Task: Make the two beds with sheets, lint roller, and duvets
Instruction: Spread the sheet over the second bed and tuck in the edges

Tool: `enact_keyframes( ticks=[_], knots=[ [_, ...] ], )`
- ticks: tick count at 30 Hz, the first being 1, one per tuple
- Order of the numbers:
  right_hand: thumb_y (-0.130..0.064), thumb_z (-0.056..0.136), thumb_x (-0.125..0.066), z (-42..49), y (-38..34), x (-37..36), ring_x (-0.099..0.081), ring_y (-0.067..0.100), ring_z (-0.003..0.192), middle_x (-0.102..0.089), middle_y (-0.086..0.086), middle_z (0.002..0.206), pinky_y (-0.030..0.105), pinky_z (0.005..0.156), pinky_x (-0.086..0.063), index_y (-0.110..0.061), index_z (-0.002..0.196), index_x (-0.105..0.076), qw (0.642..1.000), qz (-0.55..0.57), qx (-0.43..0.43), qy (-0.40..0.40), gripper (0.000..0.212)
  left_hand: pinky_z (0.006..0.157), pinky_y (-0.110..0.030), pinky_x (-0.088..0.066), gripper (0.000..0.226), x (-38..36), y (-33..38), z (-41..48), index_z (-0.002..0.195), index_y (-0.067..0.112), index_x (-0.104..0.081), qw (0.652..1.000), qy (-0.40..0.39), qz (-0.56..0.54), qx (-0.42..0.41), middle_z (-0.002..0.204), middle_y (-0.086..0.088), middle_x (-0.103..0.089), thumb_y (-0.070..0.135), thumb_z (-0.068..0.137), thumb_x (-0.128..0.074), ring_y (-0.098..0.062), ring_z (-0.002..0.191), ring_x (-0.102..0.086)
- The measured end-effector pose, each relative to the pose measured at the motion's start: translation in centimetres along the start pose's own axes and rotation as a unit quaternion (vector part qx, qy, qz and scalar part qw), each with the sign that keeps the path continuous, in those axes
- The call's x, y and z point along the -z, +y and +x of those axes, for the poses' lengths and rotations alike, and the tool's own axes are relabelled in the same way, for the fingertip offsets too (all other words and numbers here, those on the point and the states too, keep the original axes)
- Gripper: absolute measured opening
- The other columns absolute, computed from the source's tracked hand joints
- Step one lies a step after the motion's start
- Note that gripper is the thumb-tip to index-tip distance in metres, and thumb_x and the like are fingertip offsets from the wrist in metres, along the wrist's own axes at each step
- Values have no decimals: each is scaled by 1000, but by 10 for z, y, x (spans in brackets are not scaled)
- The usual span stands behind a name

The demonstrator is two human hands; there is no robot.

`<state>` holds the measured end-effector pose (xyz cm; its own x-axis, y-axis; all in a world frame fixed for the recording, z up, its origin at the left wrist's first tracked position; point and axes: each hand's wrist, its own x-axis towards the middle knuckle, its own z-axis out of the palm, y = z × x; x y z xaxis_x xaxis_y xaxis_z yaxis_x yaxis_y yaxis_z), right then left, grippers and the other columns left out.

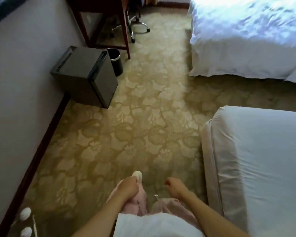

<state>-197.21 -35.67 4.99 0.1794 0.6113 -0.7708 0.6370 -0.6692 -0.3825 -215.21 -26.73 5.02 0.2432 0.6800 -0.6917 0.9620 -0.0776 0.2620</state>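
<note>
— What could go wrong from here?

— Left first: the boxy dark grey mini-fridge [85,76] juts from the wall, so a careless step might clip it. To the right, the near bed's smooth white sheet [266,159] looks tucked, and a passing knee could drag its corner loose. The far bed's rumpled white duvet [243,36] hangs low enough to trip on, I think.

— And the hands?

— Both are held low ahead of the body. The left hand [129,186] shows its knuckles, fingers tucked under; I cannot tell its grip. The right hand [173,186] curls loosely, grasping nothing. I see no lint roller.
</note>
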Motion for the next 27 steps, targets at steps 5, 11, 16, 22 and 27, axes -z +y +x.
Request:
enact_keyframes(
  ticks=[5, 11, 16, 22, 27],
  knots=[
    [-23, 94, -40, 59, -47, 102, -57, 22, 109, -62, 5, 118, 29, 89, -45, -15, 117, -61, 990, 37, -29, 134, 32, 79, -28, -42, 16, 100, 75, 115, 94, 9, -59, 986, -94, 104, -92, 116, -16, -61, 7, 89, -43, -29, 105, -57],
    [-21, 92, -43, 114, -5, 164, -51, 25, 120, -55, 7, 128, 32, 100, -42, -15, 124, -57, 971, 183, -142, 63, 35, 86, -28, -42, 17, 113, 152, 210, 98, 21, -55, 933, -217, 241, -153, 117, -6, -59, 26, 93, -40, -20, 103, -54],
    [-24, 95, -37, 196, 54, 297, -50, 23, 120, -53, 7, 134, 31, 100, -38, -14, 126, -55, 951, 261, -158, 46, 37, 97, -26, -37, 41, 159, 285, 303, 138, 5, -43, 887, -347, 275, -132, 145, -10, -42, 17, 99, -41, -26, 131, -43],
    [-13, 93, -41, 252, 117, 494, -58, 22, 83, -63, 10, 90, 33, 74, -47, -4, 89, -58, 893, 369, -163, 200, 20, 78, -33, -40, 17, 226, 504, 411, 79, 15, -49, 952, -113, 168, -228, 108, -18, -59, 3, 91, -44, -22, 91, -52],
    [-15, 93, -44, 272, 172, 575, -56, 20, 92, -61, 8, 98, 28, 78, -44, -9, 100, -61, 897, 351, -206, 174, 20, 72, -27, -35, 20, 225, 649, 462, 79, 20, -53, 916, -125, 223, -308, 109, -15, -62, 11, 92, -41, -26, 101, -56]
  ],
)
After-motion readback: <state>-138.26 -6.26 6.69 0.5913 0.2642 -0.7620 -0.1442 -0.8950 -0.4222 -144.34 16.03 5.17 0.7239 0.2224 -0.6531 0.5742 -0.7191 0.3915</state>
